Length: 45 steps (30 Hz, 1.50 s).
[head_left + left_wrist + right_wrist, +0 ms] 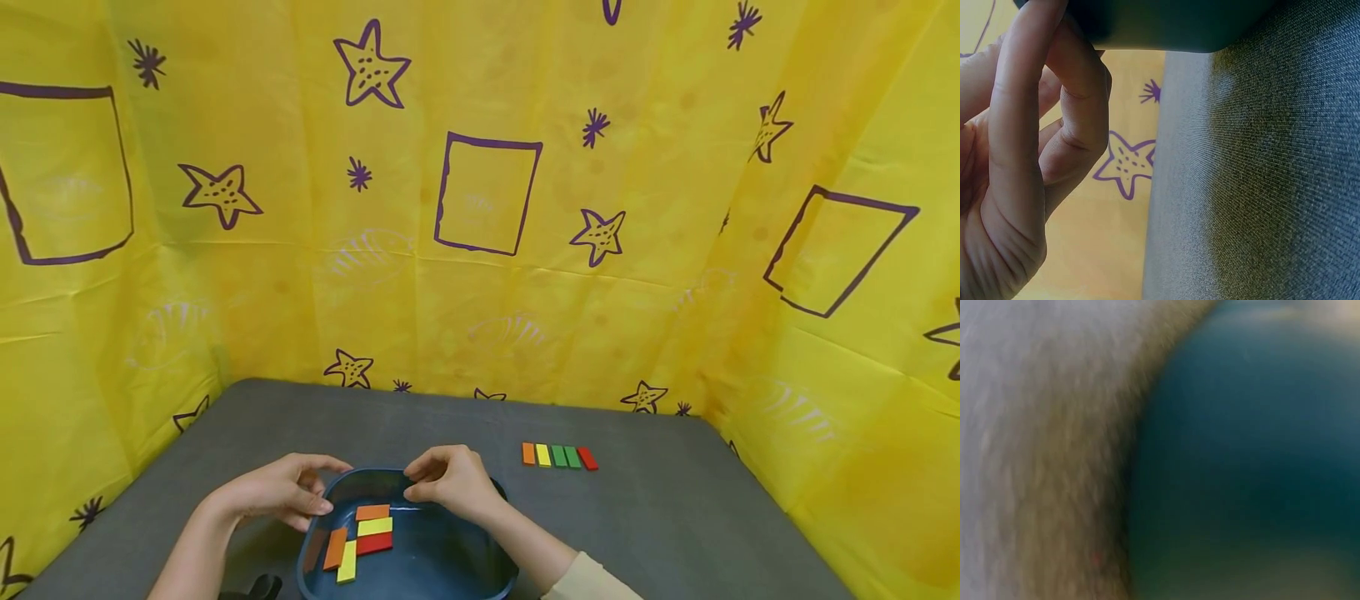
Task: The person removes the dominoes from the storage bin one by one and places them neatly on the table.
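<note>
A dark blue tray [442,575] with rounded corners sits at the front of the table. Several flat blocks lie inside its left part: an orange block [372,512], a yellow block [375,527] and a red block [374,544] side by side, plus another orange block [335,549] and yellow block [347,562]. My left hand [281,487] holds the tray's left rim, thumb and fingers at its edge. Over the tray's far side is my right hand [457,483], fingers bent and fingertips together. Whether anything is between them is hidden; the right wrist view is blurred.
To the right, beyond the tray, an orange block [528,454], a yellow block [543,455], two green blocks [558,456] and a red block [587,458] form a row on the grey table [675,517]. Yellow cloth [480,317] hangs around the table. A black object [264,587] shows at lower left.
</note>
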Each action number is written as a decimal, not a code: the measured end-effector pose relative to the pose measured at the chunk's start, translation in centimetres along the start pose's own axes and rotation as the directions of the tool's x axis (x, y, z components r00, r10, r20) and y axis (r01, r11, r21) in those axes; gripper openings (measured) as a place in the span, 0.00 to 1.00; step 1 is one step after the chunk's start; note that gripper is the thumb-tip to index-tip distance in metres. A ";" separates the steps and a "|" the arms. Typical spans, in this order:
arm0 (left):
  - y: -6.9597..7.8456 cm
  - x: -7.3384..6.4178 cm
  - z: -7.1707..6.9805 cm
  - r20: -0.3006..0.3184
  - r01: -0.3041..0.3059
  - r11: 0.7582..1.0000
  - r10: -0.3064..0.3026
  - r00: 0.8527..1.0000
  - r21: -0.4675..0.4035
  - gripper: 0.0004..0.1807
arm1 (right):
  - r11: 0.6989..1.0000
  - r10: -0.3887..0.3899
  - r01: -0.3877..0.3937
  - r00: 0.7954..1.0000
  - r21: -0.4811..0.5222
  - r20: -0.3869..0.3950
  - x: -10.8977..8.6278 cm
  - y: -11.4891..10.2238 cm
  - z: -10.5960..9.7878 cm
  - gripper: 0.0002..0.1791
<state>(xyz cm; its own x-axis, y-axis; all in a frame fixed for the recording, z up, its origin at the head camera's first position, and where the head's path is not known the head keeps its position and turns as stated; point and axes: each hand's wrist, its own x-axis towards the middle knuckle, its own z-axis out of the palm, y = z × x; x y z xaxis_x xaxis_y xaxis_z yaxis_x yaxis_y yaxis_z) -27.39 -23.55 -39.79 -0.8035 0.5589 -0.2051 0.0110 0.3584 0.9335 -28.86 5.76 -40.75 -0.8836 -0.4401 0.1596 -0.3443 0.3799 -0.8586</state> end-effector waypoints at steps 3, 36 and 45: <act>0.1 -0.1 0.0 0.006 -0.001 1.000 0.001 1.000 0.004 0.38 | 1.000 0.014 -0.015 0.998 0.021 0.067 0.1 -0.1 0.9 0.11; -0.2 -0.1 -0.1 0.021 -0.024 1.000 0.024 0.999 0.001 0.37 | 0.998 0.036 -0.012 0.930 -0.069 0.366 -0.2 0.5 3.5 0.11; -0.4 0.0 -0.2 0.030 -0.035 0.999 0.035 0.999 -0.008 0.37 | 0.994 0.003 0.040 0.923 -0.103 0.384 -0.3 0.5 3.5 0.12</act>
<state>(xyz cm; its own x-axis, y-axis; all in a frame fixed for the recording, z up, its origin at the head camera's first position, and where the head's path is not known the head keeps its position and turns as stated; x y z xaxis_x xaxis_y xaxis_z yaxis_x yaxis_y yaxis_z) -27.49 -23.84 -40.05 -0.7847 0.5929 -0.1808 0.0343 0.3328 0.9424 -27.66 3.20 -42.96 -0.6953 -0.7174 -0.0422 -0.4099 0.4442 -0.7967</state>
